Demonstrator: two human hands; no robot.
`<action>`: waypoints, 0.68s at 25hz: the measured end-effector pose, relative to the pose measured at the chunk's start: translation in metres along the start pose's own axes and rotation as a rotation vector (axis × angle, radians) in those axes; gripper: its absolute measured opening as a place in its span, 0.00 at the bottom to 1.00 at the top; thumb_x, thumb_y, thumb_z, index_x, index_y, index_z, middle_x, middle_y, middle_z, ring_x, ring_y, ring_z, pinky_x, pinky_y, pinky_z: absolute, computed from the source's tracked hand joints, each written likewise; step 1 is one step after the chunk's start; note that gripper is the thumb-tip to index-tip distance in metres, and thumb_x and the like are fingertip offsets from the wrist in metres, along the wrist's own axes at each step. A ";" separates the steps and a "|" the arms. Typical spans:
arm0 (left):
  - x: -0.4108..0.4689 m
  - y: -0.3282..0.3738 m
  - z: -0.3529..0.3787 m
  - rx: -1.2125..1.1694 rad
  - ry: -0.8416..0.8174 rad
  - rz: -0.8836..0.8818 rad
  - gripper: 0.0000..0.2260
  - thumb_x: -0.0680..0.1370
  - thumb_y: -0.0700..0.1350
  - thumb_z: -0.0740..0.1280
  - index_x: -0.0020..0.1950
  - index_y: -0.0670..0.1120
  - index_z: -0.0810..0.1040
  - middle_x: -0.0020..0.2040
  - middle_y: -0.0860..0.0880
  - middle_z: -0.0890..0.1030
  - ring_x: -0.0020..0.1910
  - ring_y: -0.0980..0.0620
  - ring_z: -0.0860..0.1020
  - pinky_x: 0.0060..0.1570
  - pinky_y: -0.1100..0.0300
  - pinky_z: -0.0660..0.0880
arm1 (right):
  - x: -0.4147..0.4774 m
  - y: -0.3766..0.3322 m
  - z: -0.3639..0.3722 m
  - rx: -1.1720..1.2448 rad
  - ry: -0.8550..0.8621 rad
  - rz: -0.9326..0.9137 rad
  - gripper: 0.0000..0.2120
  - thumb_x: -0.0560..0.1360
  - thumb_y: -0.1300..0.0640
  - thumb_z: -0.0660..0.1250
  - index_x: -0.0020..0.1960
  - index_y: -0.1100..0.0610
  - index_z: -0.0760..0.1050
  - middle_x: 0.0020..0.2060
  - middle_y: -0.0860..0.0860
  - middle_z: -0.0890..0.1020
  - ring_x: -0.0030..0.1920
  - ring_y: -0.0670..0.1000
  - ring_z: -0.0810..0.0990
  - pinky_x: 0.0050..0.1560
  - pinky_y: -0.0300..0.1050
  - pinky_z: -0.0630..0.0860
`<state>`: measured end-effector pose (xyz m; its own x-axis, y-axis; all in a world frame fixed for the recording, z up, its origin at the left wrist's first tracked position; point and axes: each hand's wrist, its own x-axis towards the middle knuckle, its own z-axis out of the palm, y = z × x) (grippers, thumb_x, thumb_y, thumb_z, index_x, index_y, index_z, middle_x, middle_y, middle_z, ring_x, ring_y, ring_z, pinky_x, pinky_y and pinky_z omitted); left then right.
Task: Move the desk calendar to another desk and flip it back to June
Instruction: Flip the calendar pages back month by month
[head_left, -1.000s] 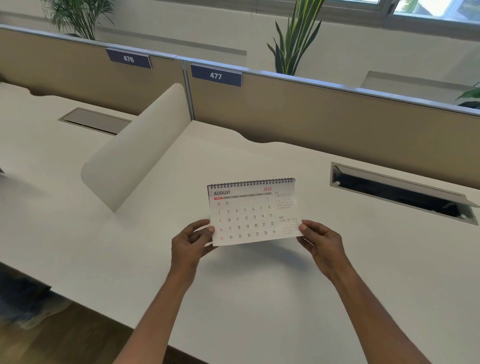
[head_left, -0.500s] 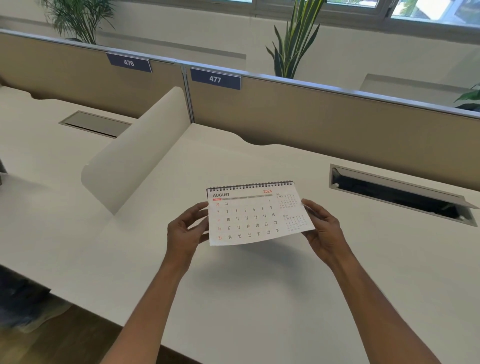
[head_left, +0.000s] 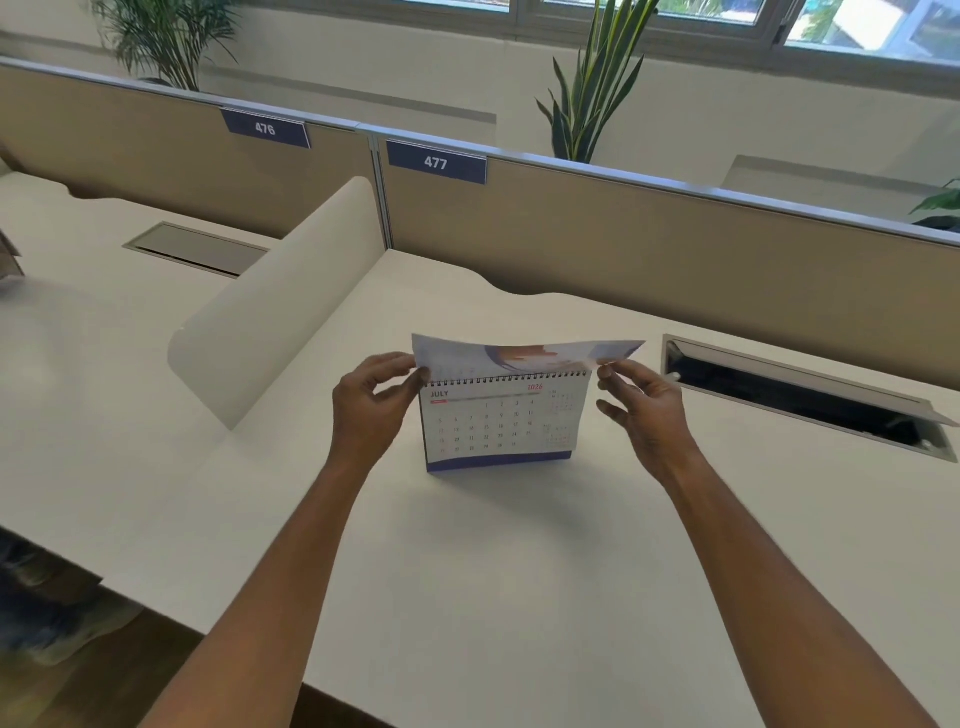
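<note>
A spiral-bound desk calendar (head_left: 498, 431) stands upright on the white desk (head_left: 519, 571) marked 477, its front page reading JULY. One page (head_left: 524, 353) is lifted level above the spiral, its printed back facing up. My left hand (head_left: 371, 405) pinches the left corner of that lifted page. My right hand (head_left: 644, 410) pinches its right corner. Both hands sit beside the top of the calendar, one on each side.
A curved white divider (head_left: 275, 317) separates this desk from the desk marked 476 on the left. An open cable tray (head_left: 800, 400) lies in the desk to the right. A tan partition (head_left: 649, 244) with plants behind it runs along the back.
The AUGUST page, held by its lower corners before, has swung up over the spiral. The JULY page now shows beneath it. Both hands have risen to the top of the calendar.
</note>
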<state>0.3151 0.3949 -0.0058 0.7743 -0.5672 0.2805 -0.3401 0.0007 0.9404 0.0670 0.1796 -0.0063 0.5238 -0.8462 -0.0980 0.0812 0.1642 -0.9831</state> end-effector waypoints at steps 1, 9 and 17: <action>0.002 -0.002 0.001 -0.001 -0.009 -0.010 0.10 0.76 0.40 0.77 0.57 0.40 0.87 0.55 0.44 0.87 0.53 0.54 0.85 0.48 0.71 0.79 | 0.003 -0.001 0.002 -0.021 0.011 0.005 0.05 0.77 0.57 0.73 0.52 0.53 0.84 0.46 0.45 0.88 0.46 0.44 0.85 0.51 0.51 0.80; 0.008 -0.018 0.009 0.038 -0.017 -0.174 0.10 0.77 0.45 0.77 0.56 0.44 0.88 0.52 0.48 0.89 0.52 0.51 0.87 0.56 0.53 0.84 | 0.023 0.004 0.015 -0.118 0.083 0.013 0.05 0.77 0.55 0.74 0.52 0.52 0.85 0.45 0.46 0.89 0.51 0.49 0.86 0.47 0.45 0.81; 0.011 -0.031 0.009 -0.137 -0.036 -0.340 0.03 0.77 0.46 0.77 0.48 0.48 0.88 0.45 0.51 0.90 0.47 0.50 0.89 0.52 0.51 0.86 | 0.030 0.015 0.019 -0.072 0.148 0.054 0.10 0.78 0.60 0.71 0.58 0.64 0.83 0.47 0.53 0.88 0.45 0.46 0.86 0.49 0.46 0.84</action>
<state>0.3295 0.3817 -0.0340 0.8107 -0.5827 -0.0572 0.0102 -0.0836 0.9964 0.1001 0.1657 -0.0206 0.3946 -0.9034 -0.1678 -0.0077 0.1794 -0.9838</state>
